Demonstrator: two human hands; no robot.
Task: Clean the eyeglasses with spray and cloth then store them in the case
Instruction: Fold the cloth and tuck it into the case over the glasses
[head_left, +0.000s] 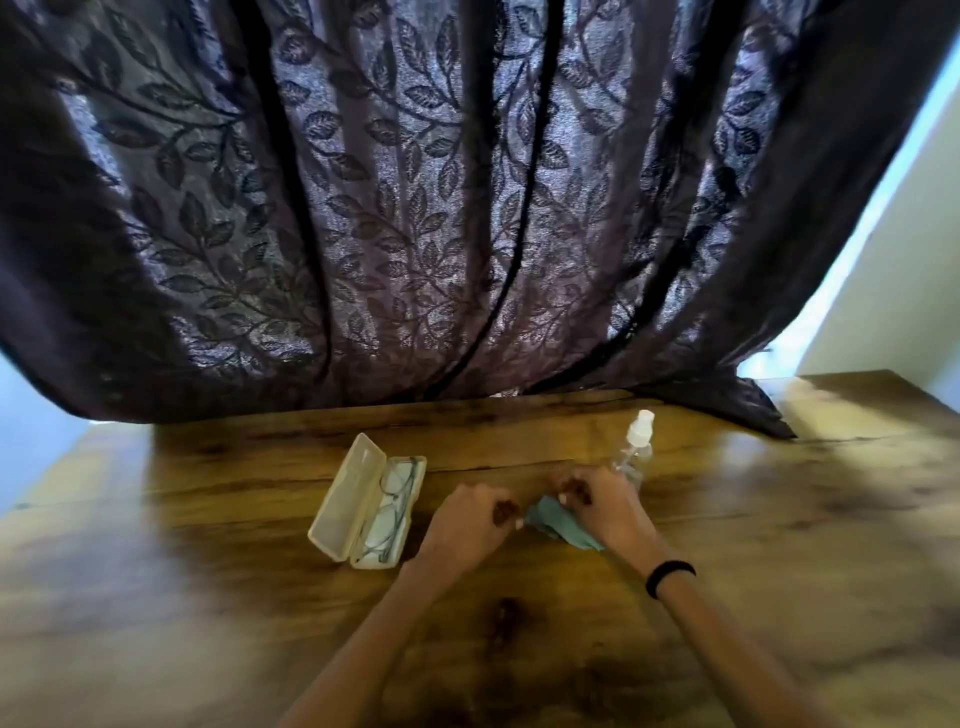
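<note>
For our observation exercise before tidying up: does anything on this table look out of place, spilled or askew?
Only one thing: the dark leaf-patterned curtain drapes onto the back edge of the wooden table, near the clear plastic spray bottle. Nothing looks spilled or damaged; the bottle stands upright.

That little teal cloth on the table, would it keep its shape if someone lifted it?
Probably not: the teal cloth lies bunched in soft folds where the right hand pinches it, so it looks floppy. It seems thin and small, so likely very light. Pushed along the wooden table, it would probably crumple rather than slide whole.
</note>
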